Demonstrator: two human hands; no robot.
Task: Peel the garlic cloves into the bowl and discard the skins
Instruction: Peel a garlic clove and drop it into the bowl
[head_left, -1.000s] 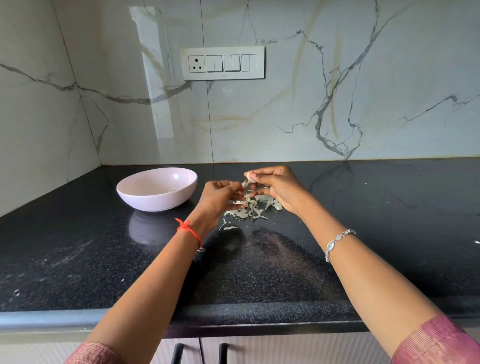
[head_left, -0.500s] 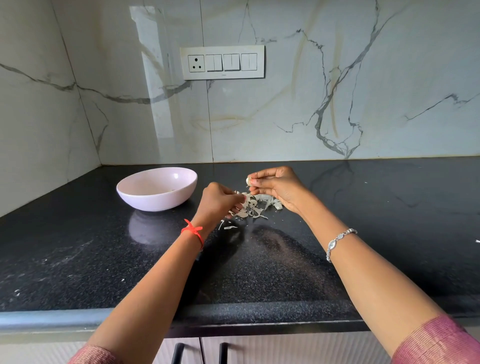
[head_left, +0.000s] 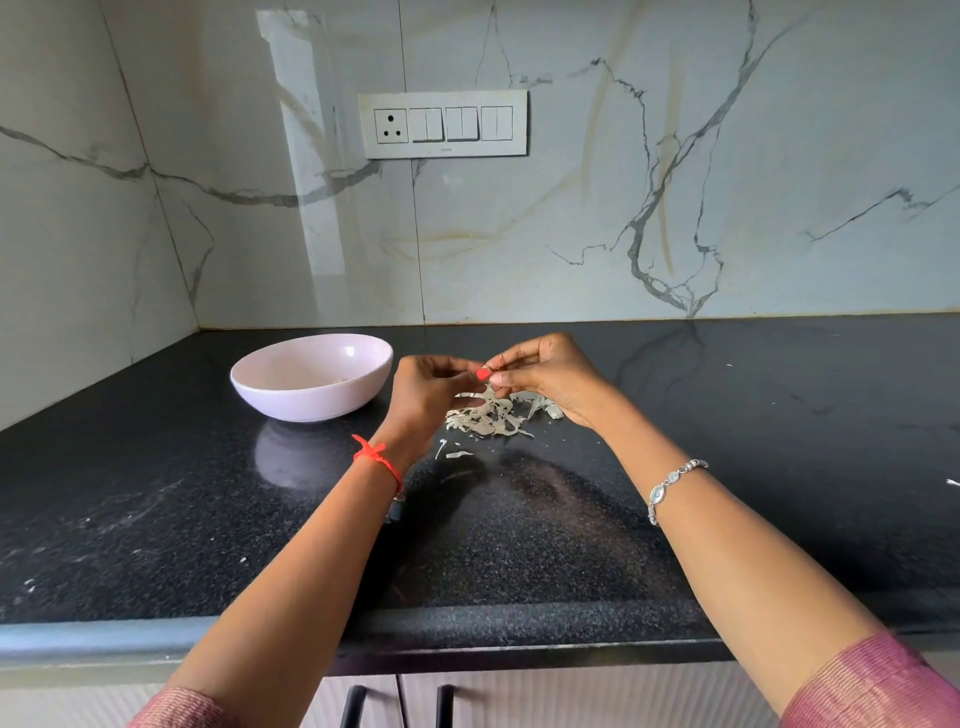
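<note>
Fingertips (head_left: 500, 378) of both hands pinch what seems a small garlic clove (head_left: 487, 372) just above the skins (head_left: 491, 418), bowl (head_left: 311, 376) to their left; light, firm, slippery, best gripped at its ends.

No text, label, brand or number could be read anywhere in the view. The switch plate (head_left: 443, 123) on the far marble wall carried a small dark mark along its lower edge, under the rocker switches, but it was too small and blurred to make out. Its three-pin socket at the left end bore no legible marking. The bowl (head_left: 311, 376), at the left of the counter, showed a plain surface with no print on it, and so did the black counter (head_left: 779, 467).
</note>
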